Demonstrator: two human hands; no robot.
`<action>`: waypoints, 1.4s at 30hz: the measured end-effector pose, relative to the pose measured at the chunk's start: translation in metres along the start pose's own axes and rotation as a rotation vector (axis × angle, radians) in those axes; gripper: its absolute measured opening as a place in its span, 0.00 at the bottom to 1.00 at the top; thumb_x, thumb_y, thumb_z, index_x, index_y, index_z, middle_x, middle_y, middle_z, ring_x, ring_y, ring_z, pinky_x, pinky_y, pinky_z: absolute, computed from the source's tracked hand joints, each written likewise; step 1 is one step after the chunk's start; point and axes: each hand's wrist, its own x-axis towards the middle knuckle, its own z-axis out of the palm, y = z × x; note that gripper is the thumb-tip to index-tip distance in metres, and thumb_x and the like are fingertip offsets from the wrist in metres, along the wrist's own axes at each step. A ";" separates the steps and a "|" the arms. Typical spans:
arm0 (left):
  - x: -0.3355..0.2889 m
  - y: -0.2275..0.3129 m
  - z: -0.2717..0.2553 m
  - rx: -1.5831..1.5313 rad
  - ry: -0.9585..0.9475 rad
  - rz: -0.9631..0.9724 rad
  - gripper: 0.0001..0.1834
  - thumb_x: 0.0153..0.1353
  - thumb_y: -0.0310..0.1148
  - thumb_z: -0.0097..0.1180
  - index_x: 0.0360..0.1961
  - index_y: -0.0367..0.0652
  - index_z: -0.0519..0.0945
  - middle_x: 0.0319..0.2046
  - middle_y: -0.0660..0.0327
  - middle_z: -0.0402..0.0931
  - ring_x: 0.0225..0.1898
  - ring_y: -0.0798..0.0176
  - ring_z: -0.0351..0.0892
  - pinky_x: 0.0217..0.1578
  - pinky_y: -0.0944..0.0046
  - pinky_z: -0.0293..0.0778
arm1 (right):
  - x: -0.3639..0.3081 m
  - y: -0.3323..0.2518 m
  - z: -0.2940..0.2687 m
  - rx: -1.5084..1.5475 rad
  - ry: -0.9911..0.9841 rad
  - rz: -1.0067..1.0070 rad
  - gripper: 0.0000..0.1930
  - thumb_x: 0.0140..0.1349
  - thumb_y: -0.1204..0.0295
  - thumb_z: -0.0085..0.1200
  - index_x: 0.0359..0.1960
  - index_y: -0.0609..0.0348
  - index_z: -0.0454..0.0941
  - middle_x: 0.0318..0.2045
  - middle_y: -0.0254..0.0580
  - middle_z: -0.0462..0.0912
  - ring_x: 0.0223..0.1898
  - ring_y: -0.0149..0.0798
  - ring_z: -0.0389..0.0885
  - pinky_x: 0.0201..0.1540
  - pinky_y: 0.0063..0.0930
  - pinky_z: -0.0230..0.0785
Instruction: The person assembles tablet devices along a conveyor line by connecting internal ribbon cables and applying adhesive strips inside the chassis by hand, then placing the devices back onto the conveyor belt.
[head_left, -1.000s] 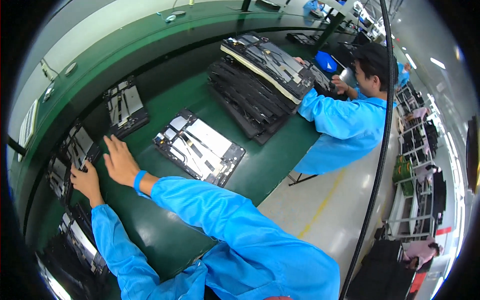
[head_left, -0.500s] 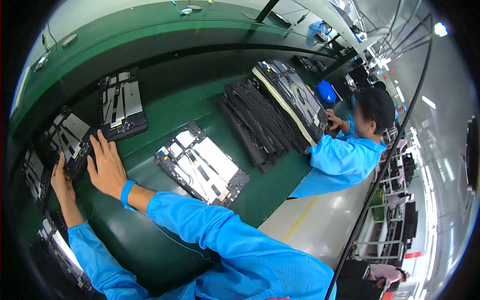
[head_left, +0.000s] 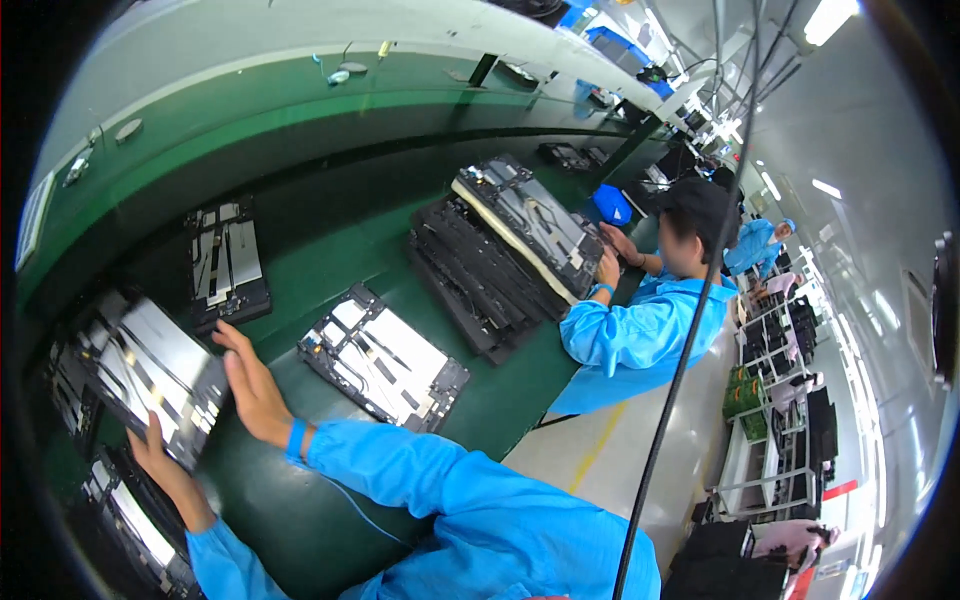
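Between my hands is a tablet-like electronic assembly, with a black frame, silver plates and dark flat cables. It is tilted and looks lifted off the bench. My left hand grips its near edge, fingers partly hidden behind it. Against its right edge rests my right hand, a blue strap around the wrist. A similar assembly lies flat just beyond, its near end toward me. Another one lies on the green bench to the right of my right hand. More assemblies lie at the left, close to my left forearm.
To the right, a tall stack of black panels carries a further assembly on a pale layer. A co-worker in blue has hands at it. A green ledge runs along the back. A black cable crosses the view.
Both hands have taken hold of the assembly at the left and raised and tilted it nearer to me. The view has shifted a little; the co-worker's hands have moved along the stack's top assembly.
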 end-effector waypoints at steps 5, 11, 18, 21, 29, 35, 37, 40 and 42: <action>-0.126 0.017 -0.052 -0.158 -0.198 -0.318 0.41 0.76 0.34 0.63 0.83 0.28 0.61 0.77 0.46 0.69 0.72 0.50 0.76 0.74 0.52 0.69 | -0.065 -0.051 -0.070 -0.021 -0.410 0.057 0.40 0.81 0.61 0.57 0.88 0.53 0.54 0.85 0.47 0.58 0.75 0.46 0.71 0.76 0.46 0.66; -0.195 0.039 -0.091 0.391 -0.715 -0.278 0.45 0.74 0.36 0.65 0.84 0.28 0.58 0.79 0.43 0.65 0.79 0.48 0.66 0.80 0.54 0.57 | -0.122 -0.091 -0.132 -0.228 -0.427 0.178 0.45 0.75 0.60 0.66 0.86 0.63 0.56 0.85 0.61 0.59 0.86 0.59 0.55 0.84 0.50 0.52; -0.208 0.115 -0.067 0.990 -0.984 -0.117 0.28 0.74 0.55 0.64 0.34 0.35 0.85 0.24 0.38 0.84 0.29 0.30 0.85 0.36 0.35 0.80 | -0.120 -0.100 -0.121 -0.840 -0.353 -0.216 0.24 0.65 0.70 0.69 0.64 0.51 0.88 0.78 0.53 0.72 0.65 0.58 0.72 0.73 0.54 0.64; -0.187 0.103 -0.069 0.859 -0.783 -0.015 0.20 0.77 0.47 0.63 0.36 0.40 0.85 0.19 0.46 0.81 0.24 0.39 0.85 0.30 0.44 0.78 | -0.106 -0.097 -0.116 -0.764 -0.530 -0.237 0.20 0.65 0.70 0.69 0.60 0.50 0.89 0.72 0.43 0.80 0.66 0.59 0.71 0.72 0.53 0.64; -0.135 0.080 -0.049 0.328 -0.867 -0.510 0.42 0.74 0.24 0.67 0.84 0.49 0.61 0.25 0.58 0.85 0.24 0.65 0.87 0.25 0.64 0.82 | -0.071 -0.089 -0.091 -0.745 -0.709 -0.343 0.09 0.66 0.72 0.69 0.47 0.53 0.87 0.52 0.40 0.84 0.61 0.52 0.75 0.63 0.48 0.66; -0.121 0.073 -0.053 0.259 -0.994 -0.559 0.49 0.74 0.24 0.68 0.88 0.52 0.54 0.28 0.53 0.88 0.25 0.63 0.90 0.28 0.64 0.86 | -0.063 -0.083 -0.078 -0.731 -0.746 -0.275 0.09 0.64 0.71 0.72 0.43 0.55 0.86 0.48 0.40 0.82 0.56 0.52 0.75 0.60 0.46 0.68; -0.119 0.073 -0.054 0.244 -1.011 -0.557 0.49 0.74 0.23 0.67 0.88 0.52 0.53 0.28 0.52 0.88 0.25 0.63 0.90 0.28 0.63 0.86 | -0.061 -0.084 -0.080 -0.702 -0.773 -0.296 0.09 0.63 0.71 0.72 0.43 0.56 0.85 0.48 0.41 0.81 0.56 0.52 0.75 0.60 0.47 0.68; -0.118 0.077 -0.049 0.242 -0.999 -0.605 0.46 0.73 0.21 0.66 0.86 0.45 0.55 0.30 0.49 0.89 0.26 0.61 0.91 0.28 0.63 0.88 | -0.062 -0.085 -0.079 -0.677 -0.806 -0.329 0.08 0.63 0.74 0.71 0.41 0.58 0.84 0.47 0.42 0.81 0.56 0.52 0.75 0.60 0.47 0.68; -0.118 0.078 -0.045 0.219 -0.996 -0.663 0.44 0.73 0.21 0.66 0.84 0.44 0.55 0.30 0.49 0.89 0.27 0.61 0.91 0.28 0.62 0.89 | -0.065 -0.085 -0.077 -0.736 -0.786 -0.332 0.07 0.63 0.75 0.70 0.39 0.58 0.83 0.48 0.43 0.81 0.56 0.53 0.76 0.59 0.48 0.69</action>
